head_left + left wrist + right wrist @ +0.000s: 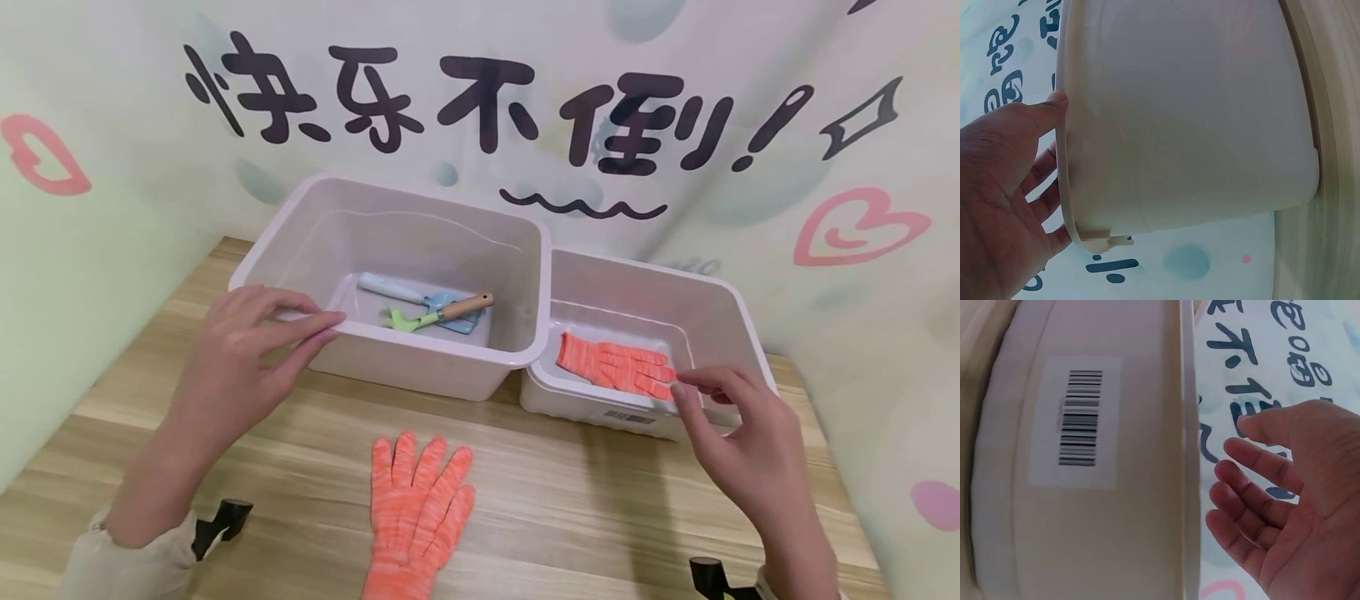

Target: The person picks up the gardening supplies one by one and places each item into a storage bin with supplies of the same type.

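Observation:
My left hand (243, 354) is at the near left corner of a deep light-grey plastic bin (420, 371). In the left wrist view its thumb lies on the outer side of the rim, and the other fingers pass behind it. Inside that bin lie a blue hand trowel (393, 288) and a small green garden tool with a wooden handle (465, 307). My right hand (750, 433) hovers over the right end of a shallower bin (581, 410), its loosely bent fingers holding nothing. An orange knitted glove (615, 364) lies in this bin, close to those fingertips.
A second orange glove (416, 508) lies palm-down on the wooden table (555, 517), in front of the bins, fingers pointing away from me. The bins stand side by side against a printed backdrop (480, 175). A barcode label (1079, 422) marks the shallower bin's near wall.

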`<state>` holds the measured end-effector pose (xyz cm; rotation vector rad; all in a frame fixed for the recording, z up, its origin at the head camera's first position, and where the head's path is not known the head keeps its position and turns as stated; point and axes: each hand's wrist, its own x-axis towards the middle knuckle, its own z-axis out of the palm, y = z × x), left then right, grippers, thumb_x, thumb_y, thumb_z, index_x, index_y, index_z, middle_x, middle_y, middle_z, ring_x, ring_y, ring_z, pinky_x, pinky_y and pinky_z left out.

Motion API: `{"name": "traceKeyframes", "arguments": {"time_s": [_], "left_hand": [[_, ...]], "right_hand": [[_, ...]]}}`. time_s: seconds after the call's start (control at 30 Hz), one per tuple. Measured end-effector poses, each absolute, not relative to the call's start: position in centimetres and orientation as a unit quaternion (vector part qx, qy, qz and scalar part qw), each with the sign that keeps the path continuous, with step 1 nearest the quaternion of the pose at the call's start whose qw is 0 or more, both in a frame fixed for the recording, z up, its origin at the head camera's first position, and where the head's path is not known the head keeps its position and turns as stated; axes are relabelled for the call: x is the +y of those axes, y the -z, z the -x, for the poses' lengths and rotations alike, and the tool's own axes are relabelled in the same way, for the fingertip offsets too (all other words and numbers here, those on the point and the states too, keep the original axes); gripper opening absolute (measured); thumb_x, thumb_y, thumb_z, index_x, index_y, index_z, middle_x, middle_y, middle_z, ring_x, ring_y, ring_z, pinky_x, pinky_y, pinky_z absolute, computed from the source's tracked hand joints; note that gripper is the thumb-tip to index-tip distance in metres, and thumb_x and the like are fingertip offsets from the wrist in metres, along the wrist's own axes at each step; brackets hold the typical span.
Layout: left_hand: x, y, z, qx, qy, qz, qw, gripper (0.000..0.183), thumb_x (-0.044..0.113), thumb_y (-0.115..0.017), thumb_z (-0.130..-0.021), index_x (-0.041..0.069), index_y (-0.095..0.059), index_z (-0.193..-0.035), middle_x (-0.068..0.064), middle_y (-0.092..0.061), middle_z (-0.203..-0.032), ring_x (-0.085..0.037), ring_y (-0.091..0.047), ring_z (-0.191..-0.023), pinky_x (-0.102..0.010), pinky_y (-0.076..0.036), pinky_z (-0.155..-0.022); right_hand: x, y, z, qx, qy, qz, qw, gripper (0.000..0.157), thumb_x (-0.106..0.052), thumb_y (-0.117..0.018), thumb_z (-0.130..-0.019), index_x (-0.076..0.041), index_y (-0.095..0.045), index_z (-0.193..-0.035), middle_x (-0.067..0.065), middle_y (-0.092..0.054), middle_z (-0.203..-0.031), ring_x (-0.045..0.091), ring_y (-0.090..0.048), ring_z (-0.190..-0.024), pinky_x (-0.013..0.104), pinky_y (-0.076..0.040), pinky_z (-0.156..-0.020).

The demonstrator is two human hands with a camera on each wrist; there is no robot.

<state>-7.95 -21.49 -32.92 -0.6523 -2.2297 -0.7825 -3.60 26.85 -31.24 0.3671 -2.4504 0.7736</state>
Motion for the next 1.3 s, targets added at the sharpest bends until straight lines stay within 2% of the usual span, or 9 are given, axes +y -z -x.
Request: {"name": "traceKeyframes", "arguments": {"time_s": [0.07,0.2,0.4,0.53,0.7,0.77,0.9,1.13,1.3], "left_hand": [[-21.4,32.9,7.9,-0.86,0.297,0.248,0.334,0.056,0.058,-0.054,-0.105,0.011,-0.086,-0.104,-0.011,-0.076,-0.1,-0.036,-0.064,-0.104,-0.043,-0.039,-0.091],[-21.4,32.7,7.8,-0.862,0.294,0.246,0.33,0.058,0.059,-0.053,-0.106,0.01,-0.085,-0.105,-0.012,-0.076,-0.1,-0.037,-0.063,-0.104,-0.044,-0.039,-0.093],[-21.1,32.9,8.0,-0.86,0.291,0.254,0.335,0.056,0.056,-0.054,-0.107,0.01,-0.085,-0.104,-0.012,-0.075,-0.099,-0.036,-0.063,-0.103,-0.043,-0.039,-0.089],[-20.9,33.1,8.3,-0.859,0.293,0.256,0.332,0.058,0.058,-0.053,-0.106,0.01,-0.085,-0.105,-0.012,-0.075,-0.1,-0.035,-0.063,-0.103,-0.044,-0.04,-0.09],[-21.0,33.1,8.3,-0.851,0.301,0.257,0.344,0.061,0.06,-0.052,-0.105,0.009,-0.085,-0.103,-0.012,-0.076,-0.099,-0.037,-0.063,-0.101,-0.046,-0.041,-0.093],[-21.0,33.0,8.2,-0.851,0.298,0.257,0.347,0.062,0.06,-0.052,-0.106,0.009,-0.085,-0.102,-0.013,-0.076,-0.098,-0.037,-0.063,-0.1,-0.044,-0.04,-0.093],[-21.1,32.5,8.0,-0.861,0.281,0.258,0.336,0.063,0.06,-0.049,-0.107,0.007,-0.085,-0.102,-0.014,-0.075,-0.098,-0.036,-0.063,-0.1,-0.039,-0.039,-0.092],[-21.0,32.7,8.1,-0.86,0.284,0.26,0.336,0.061,0.059,-0.051,-0.107,0.009,-0.085,-0.104,-0.013,-0.075,-0.1,-0.035,-0.063,-0.101,-0.037,-0.039,-0.093],[-21.1,32.4,7.9,-0.856,0.287,0.263,0.339,0.061,0.059,-0.052,-0.106,0.007,-0.085,-0.104,-0.013,-0.075,-0.099,-0.035,-0.063,-0.1,-0.022,-0.035,-0.096]], "right_hand": [[27.1,31.4,3.4,-0.91,-0.284,-0.131,0.271,0.015,0.001,-0.081,-0.086,-0.006,-0.079,-0.099,0.0,-0.07,-0.099,-0.019,-0.054,-0.097,0.001,-0.04,-0.092],[27.5,31.8,2.9,-0.912,-0.286,-0.112,0.272,0.016,0.0,-0.082,-0.086,-0.007,-0.079,-0.1,0.001,-0.071,-0.102,-0.019,-0.052,-0.103,0.002,-0.037,-0.093],[28.1,32.7,2.1,-0.91,-0.294,-0.083,0.281,0.021,-0.001,-0.083,-0.084,-0.005,-0.078,-0.104,-0.008,-0.069,-0.106,-0.019,-0.049,-0.109,0.006,-0.033,-0.095],[28.7,33.1,2.0,-0.905,-0.296,-0.093,0.291,0.028,0.001,-0.084,-0.08,-0.006,-0.079,-0.106,-0.001,-0.071,-0.107,-0.018,-0.05,-0.111,0.009,-0.033,-0.096],[29.5,33.6,1.9,-0.902,-0.298,-0.096,0.296,0.034,0.002,-0.086,-0.076,-0.005,-0.079,-0.108,-0.01,-0.07,-0.111,-0.017,-0.049,-0.111,0.012,-0.032,-0.096],[29.8,33.8,1.9,-0.904,-0.294,-0.099,0.295,0.036,0.003,-0.087,-0.074,-0.004,-0.078,-0.107,-0.005,-0.071,-0.11,-0.017,-0.048,-0.111,0.012,-0.032,-0.096],[30.7,34.3,2.2,-0.903,-0.278,-0.119,0.305,0.036,0.003,-0.09,-0.068,-0.003,-0.078,-0.102,0.014,-0.072,-0.1,-0.018,-0.049,-0.105,0.01,-0.033,-0.093],[31.6,34.9,2.2,-0.902,-0.263,-0.119,0.321,0.036,0.003,-0.092,-0.064,-0.006,-0.08,-0.096,0.013,-0.072,-0.091,-0.017,-0.05,-0.098,0.009,-0.034,-0.09],[31.4,34.9,2.3,-0.904,-0.258,-0.114,0.322,0.035,0.002,-0.094,-0.063,-0.006,-0.079,-0.095,0.012,-0.073,-0.09,-0.016,-0.05,-0.096,0.01,-0.033,-0.09]]}}
